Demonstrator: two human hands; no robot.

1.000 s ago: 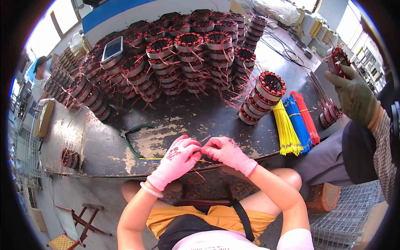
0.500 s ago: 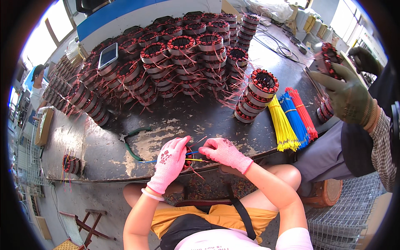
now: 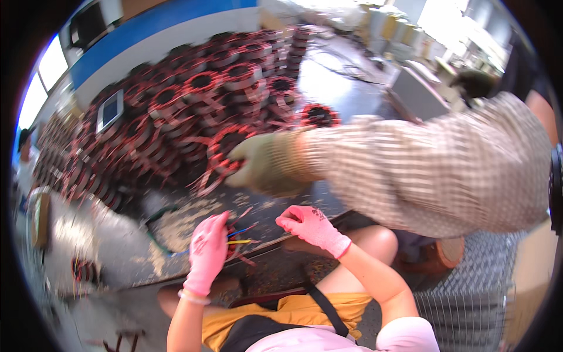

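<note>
Both my hands wear pink gloves. My left hand (image 3: 209,252) closes round a small wire-wound stator (image 3: 232,249) at the table's near edge, hiding most of it. Blue, yellow and reddish wires (image 3: 240,240) stick out of it to the right. My right hand (image 3: 314,229) is a short way right of those wire ends, thumb and fingers pinched together; whatever may be between them cannot be made out. A co-worker's green-gloved hand (image 3: 272,164) reaches in from the right above my hands, holding another red-wound stator (image 3: 226,146), blurred by motion.
Stacks of stators (image 3: 170,100) fill the far side of the table (image 3: 135,258), with a phone (image 3: 110,111) on top. Green-handled pliers (image 3: 153,232) lie left of my hands. One stator (image 3: 84,271) sits at the near left. The co-worker's checked sleeve (image 3: 422,164) crosses the right side.
The co-worker's hand has swung left with a stator, its sleeve now covering the coloured wire bundles. My right hand has come away from the wire ends. The whole view has shifted.
</note>
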